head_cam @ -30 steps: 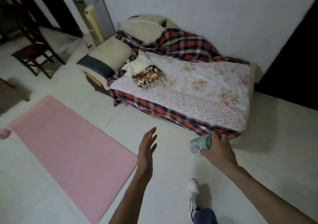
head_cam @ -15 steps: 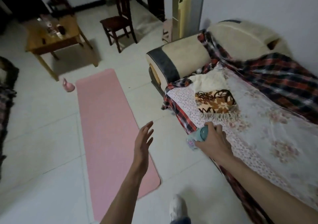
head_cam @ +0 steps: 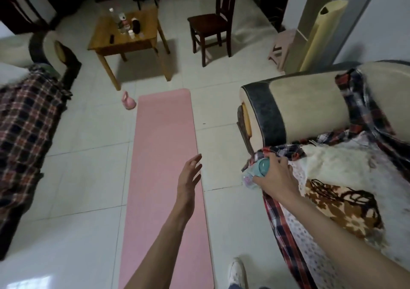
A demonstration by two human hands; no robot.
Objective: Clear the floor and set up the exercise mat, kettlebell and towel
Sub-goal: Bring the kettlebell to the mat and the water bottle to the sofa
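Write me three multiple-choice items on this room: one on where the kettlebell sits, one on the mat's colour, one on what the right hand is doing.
1. Where is the small pink kettlebell?
A. On the wooden table
B. On the floor by the mat's far left corner
C. On the sofa

2. What colour is the long flat exercise mat?
A. Pink
B. Blue
C. Grey

3. What is the right hand doing?
A. Hanging free
B. Pressing flat on the mat
C. Gripping a teal-capped clear bottle

Answers: 1 B, the kettlebell stands on the tiles just beside the mat's far corner, near a leg of the wooden table. 2 A, the mat is pink all over. 3 C, the fingers curl round the bottle near the sofa's edge, while the left hand is open.
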